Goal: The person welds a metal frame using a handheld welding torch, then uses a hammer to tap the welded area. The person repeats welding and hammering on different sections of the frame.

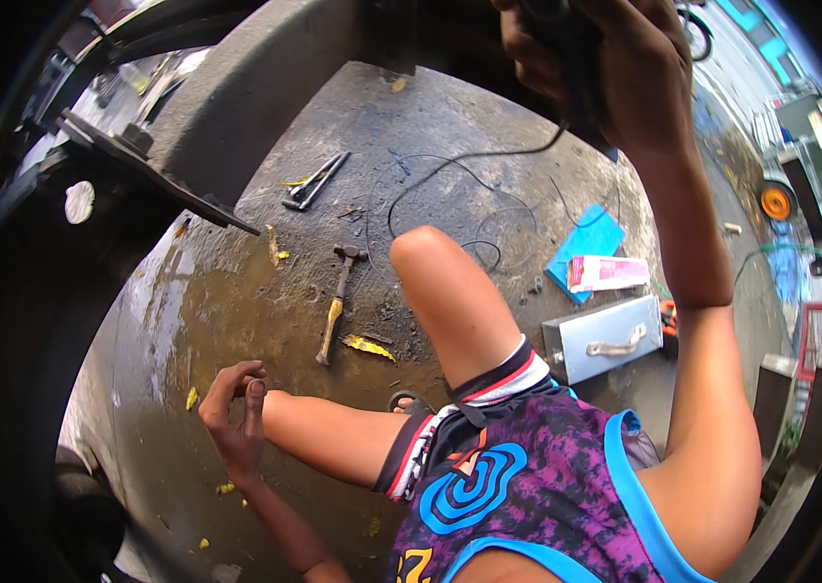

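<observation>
Looking down on a rough concrete floor (430, 109), shining wet along its left edge and turning dry and grey toward its far edge, beneath a heavy beam (226, 92) slanting over the far left corner. Gripping a black tool (576, 78) in the right hand (639, 68), fingers wrapped around its body, high above the floor's far right corner. Losing the working end past the upper rim of view, so not being able to tell its kind or any contact. Holding the left hand (236, 413) empty just beside the left knee (289, 420), over the wet left edge, fingers loosely bent, thumb near them, pinching nothing visible.

Trailing a cord (527, 151) from tool to floor, looping past the right knee (420, 253): probably risking a snag on that knee and a tug against a one-handed grip. Working near a puddle (163, 301): possibly inviting a shock through any damp stretch of cord, or a slip under the sandal (413, 399). Using bare hands and bare knees: perhaps exposing skin to chips or a kick from the tool.

Sitting close to a metal plate (173, 185) with a pointed corner jutting over the floor: likely risking a scrape on standing up. Having a hammer (341, 291) lying mid-floor, a bar (325, 180) nearer the far edge, and a toolbox (576, 340) near the right edge, beside a pink carton (615, 273) and a blue sheet (588, 236): possibly tripping over any of these.
</observation>
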`<action>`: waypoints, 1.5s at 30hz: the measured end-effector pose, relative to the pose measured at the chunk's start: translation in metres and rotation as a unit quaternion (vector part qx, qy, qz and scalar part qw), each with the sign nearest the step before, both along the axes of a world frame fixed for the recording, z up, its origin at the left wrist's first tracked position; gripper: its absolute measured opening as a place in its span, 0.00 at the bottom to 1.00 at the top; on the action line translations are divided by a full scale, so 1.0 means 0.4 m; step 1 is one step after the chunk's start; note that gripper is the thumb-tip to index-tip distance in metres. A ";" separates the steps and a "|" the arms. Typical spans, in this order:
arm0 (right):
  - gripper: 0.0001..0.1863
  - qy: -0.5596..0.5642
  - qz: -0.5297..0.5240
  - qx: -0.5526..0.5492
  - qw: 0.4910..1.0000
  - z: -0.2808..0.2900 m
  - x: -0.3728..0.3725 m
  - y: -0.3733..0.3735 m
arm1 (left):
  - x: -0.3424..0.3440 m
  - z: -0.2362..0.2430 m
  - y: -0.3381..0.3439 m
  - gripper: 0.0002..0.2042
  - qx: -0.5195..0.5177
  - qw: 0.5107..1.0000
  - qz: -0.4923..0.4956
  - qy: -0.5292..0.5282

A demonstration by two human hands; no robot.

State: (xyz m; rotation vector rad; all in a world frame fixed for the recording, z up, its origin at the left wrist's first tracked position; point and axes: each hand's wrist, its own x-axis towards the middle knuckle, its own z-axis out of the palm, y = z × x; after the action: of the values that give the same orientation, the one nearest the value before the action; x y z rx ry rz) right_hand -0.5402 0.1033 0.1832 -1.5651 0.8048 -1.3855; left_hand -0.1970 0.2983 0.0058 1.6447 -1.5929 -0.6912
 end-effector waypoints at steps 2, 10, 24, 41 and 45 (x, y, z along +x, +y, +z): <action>0.24 0.004 0.060 -0.066 0.996 -0.035 0.023 -0.027 | 0.064 -0.053 0.008 0.08 0.010 0.998 0.035 0.046; 0.25 0.139 0.071 -0.048 0.987 0.008 0.067 -0.073 | 0.207 -0.093 0.011 0.08 -0.012 0.988 0.074 0.131; 0.28 0.276 0.087 -0.027 0.957 0.167 -0.013 -0.169 | -0.144 -0.125 -0.190 0.05 -0.051 0.966 -0.029 0.251; 0.33 0.172 0.383 -0.057 0.906 0.128 0.020 -0.311 | -0.380 0.174 -0.245 0.08 -0.142 0.980 0.002 0.141; 0.35 0.189 0.371 -0.060 0.907 0.104 0.041 -0.304 | -0.453 0.245 -0.319 0.18 -0.196 0.966 -0.012 0.166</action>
State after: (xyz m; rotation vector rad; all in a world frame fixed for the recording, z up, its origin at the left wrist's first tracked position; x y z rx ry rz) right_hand -0.5238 -0.0181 0.2249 -1.9851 0.2627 -0.5884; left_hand -0.3781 0.1706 0.1038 1.1560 -1.3997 -0.5831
